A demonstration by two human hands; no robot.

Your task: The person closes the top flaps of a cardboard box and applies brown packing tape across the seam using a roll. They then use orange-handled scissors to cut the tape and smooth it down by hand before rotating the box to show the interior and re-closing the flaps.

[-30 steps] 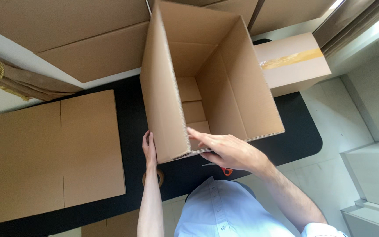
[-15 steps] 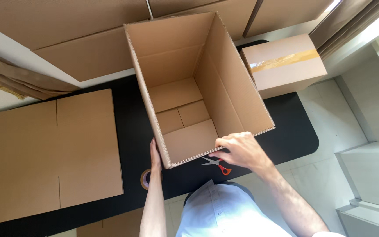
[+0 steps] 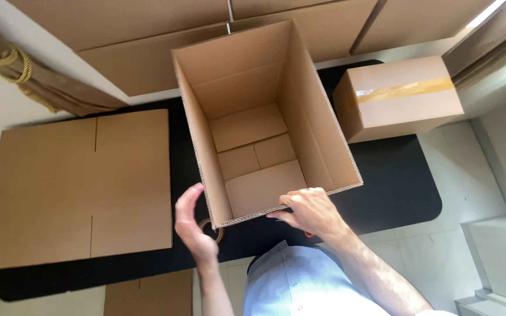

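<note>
An open brown cardboard box (image 3: 247,76) stands upright on the black table (image 3: 393,187), its open top facing me and its bottom flaps folded shut inside. My right hand (image 3: 310,214) grips the box's near rim, fingers curled over the edge. My left hand (image 3: 193,227) hovers just beside the near left corner with its fingers spread and holds nothing. A roll of tape (image 3: 218,230) lies on the table under that hand, partly hidden by the box corner.
A flattened cardboard box (image 3: 83,187) lies at the left. A sealed, taped box (image 3: 399,96) stands at the right. Large flat cardboard sheets (image 3: 124,35) lean at the back. A bit of orange scissors handle (image 3: 309,235) peeks out under my right hand.
The box has been tipped from leaning on its side to standing upright with its opening up. My left hand has come off the box wall; my right hand stays on the near rim.
</note>
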